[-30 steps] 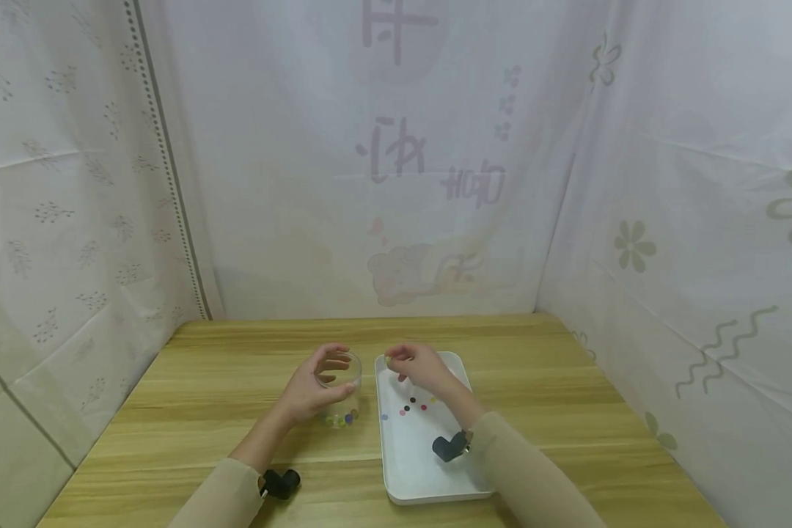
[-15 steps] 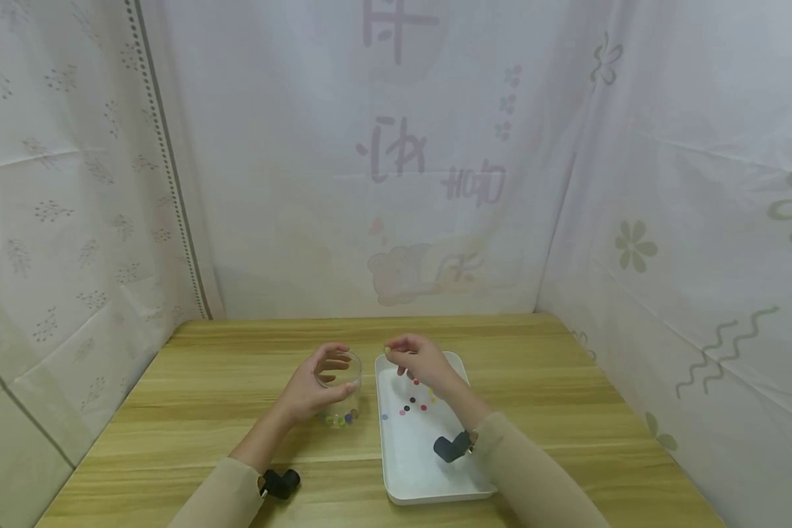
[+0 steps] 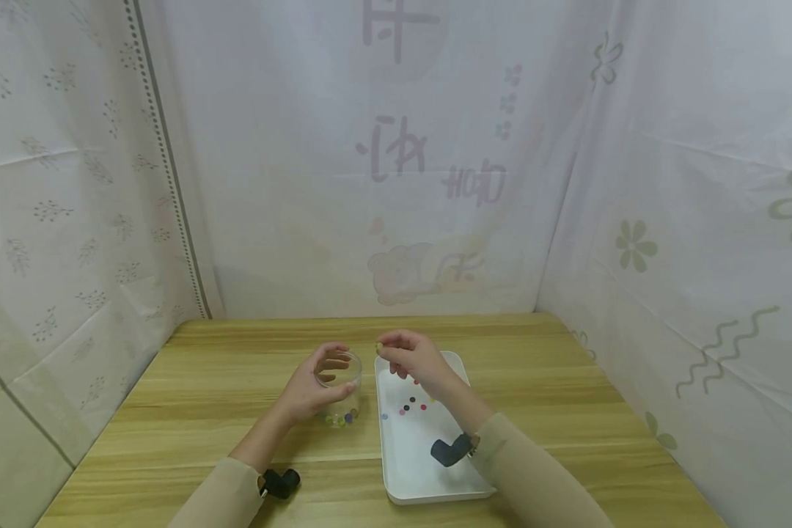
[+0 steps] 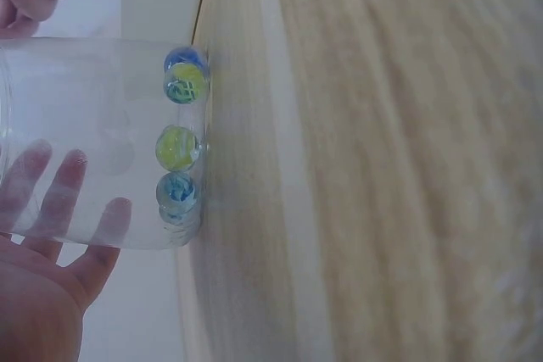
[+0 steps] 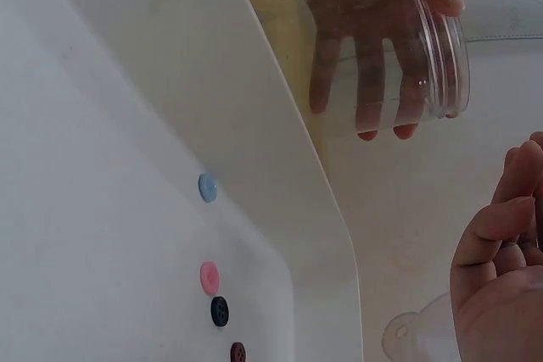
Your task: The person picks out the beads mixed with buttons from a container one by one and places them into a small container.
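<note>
My left hand [image 3: 310,389] grips a clear plastic jar [image 4: 102,108] that stands upright on the table, fingers on the far side and thumb near the rim. Several glass marbles [image 4: 177,148], yellow-green and blue, lie on its bottom. Between thumb and fingertips, my right hand [image 3: 422,361] pinches a small yellow-green marble [image 3: 379,347]. It is above the far left corner of the white tray [image 3: 422,466], a little right of the jar's open mouth. In the right wrist view the fingers of this hand are curled together, and the marble is hidden.
Loose buttons lie in the tray: a light blue one [image 5: 208,187], a pink one [image 5: 209,278], a black one [image 5: 220,311] and several others. The tray's raised wall [image 5: 288,133] runs beside the jar. Patterned cloth [image 3: 290,183] encloses the wooden table [image 3: 237,352].
My right hand has risen from the tray's far end and shifted slightly left toward the jar, carrying the yellow-green marble. The left hand and the jar have stayed in place.
</note>
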Demonstrator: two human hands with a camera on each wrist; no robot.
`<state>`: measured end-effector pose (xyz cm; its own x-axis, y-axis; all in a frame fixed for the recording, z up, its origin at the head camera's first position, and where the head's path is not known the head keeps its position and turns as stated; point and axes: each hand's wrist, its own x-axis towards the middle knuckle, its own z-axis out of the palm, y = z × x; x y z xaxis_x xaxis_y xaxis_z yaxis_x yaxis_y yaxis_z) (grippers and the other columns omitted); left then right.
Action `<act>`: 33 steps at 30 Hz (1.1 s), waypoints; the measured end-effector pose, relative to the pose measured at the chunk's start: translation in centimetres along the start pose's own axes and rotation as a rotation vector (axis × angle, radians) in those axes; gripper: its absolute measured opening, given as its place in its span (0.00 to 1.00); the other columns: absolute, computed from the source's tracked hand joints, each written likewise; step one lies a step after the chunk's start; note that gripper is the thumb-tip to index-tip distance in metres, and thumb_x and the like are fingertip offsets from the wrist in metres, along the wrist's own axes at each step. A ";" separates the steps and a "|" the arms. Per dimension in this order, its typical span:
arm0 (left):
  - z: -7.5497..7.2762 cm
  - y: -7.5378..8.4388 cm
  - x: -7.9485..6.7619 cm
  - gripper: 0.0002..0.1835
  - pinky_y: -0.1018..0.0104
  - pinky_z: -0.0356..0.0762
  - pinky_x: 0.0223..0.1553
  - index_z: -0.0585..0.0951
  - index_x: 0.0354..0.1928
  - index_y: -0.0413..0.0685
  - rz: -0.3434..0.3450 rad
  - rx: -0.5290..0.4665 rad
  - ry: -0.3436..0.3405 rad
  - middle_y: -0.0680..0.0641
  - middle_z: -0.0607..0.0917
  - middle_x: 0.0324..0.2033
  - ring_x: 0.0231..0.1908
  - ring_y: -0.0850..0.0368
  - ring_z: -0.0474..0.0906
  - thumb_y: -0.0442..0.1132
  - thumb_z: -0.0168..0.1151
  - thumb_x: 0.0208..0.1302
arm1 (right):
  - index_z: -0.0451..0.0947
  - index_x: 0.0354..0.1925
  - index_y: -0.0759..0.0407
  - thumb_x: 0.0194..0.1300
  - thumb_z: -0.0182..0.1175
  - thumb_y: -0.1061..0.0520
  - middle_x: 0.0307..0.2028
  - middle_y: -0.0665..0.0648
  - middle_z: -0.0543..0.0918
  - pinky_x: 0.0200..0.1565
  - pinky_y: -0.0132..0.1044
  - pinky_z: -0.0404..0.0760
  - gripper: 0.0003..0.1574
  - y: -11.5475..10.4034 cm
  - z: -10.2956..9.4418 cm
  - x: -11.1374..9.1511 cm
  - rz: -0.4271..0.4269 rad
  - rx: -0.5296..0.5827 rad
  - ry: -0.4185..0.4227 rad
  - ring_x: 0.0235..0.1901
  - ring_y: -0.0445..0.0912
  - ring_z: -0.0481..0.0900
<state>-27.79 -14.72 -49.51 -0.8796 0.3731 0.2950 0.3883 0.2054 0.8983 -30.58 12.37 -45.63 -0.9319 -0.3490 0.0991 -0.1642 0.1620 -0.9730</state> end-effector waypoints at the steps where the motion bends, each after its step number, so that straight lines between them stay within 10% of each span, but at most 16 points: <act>1: 0.0 0.0 0.0 0.38 0.29 0.75 0.70 0.71 0.75 0.49 0.000 0.000 0.000 0.30 0.80 0.69 0.70 0.29 0.77 0.42 0.77 0.68 | 0.83 0.63 0.63 0.76 0.69 0.54 0.37 0.48 0.85 0.28 0.29 0.75 0.22 -0.1 0.1 0.0 -0.004 0.014 -0.002 0.28 0.41 0.78; 33: -0.1 0.1 -0.1 0.37 0.29 0.75 0.70 0.71 0.76 0.54 -0.015 -0.004 -0.007 0.35 0.80 0.70 0.71 0.30 0.77 0.44 0.76 0.68 | 0.82 0.60 0.64 0.75 0.66 0.60 0.37 0.46 0.84 0.30 0.29 0.75 0.19 -5.3 2.8 0.2 -0.052 0.125 -0.075 0.28 0.41 0.76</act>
<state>-27.73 -14.87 -49.43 -0.8835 0.3761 0.2793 0.3741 0.2077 0.9038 -29.00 8.82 -41.06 -0.8957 -0.4223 0.1391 -0.1662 0.0277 -0.9857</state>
